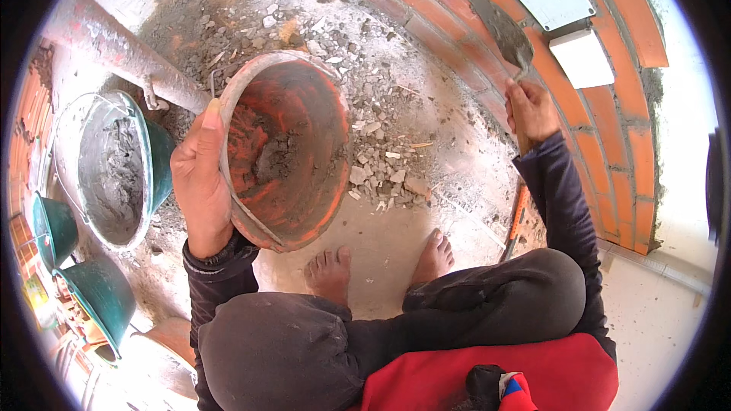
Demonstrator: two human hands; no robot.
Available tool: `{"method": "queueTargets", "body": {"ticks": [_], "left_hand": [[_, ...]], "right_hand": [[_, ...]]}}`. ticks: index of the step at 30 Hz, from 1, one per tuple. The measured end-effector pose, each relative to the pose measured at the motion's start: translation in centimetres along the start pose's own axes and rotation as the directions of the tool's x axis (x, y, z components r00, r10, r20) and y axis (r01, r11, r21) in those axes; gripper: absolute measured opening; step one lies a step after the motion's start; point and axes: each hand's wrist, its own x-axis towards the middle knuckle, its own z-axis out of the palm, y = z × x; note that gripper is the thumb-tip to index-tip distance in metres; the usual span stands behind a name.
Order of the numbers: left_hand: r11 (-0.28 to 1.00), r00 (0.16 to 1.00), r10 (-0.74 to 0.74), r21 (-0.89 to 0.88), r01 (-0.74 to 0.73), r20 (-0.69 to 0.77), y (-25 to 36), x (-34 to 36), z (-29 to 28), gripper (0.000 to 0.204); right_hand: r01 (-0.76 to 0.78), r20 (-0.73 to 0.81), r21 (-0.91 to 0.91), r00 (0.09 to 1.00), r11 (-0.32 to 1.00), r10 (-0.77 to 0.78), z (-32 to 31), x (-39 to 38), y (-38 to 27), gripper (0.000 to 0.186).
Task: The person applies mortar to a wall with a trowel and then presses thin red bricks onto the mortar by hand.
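At 9 o'clock of centre, an orange bucket is gripped by its rim in the left hand, fingers closed on it, mouth tilted toward the camera, mortar residue inside. At 2 o'clock, a trowel is clasped by its handle in the right hand, blade laid on the brick wall. A green mortar bucket is seen just left; rubble lies behind.
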Motion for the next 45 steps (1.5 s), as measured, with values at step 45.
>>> {"method": "queueTargets", "body": {"ticks": [45], "left_hand": [[0.999,0.999,-0.007,0.042,0.005,0.044,0.4,0.0,0.8,0.035]], "right_hand": [[0.046,-0.063,0.175,0.997,0.983,-0.035,0.7,-0.7,7.8,0.038]]}}
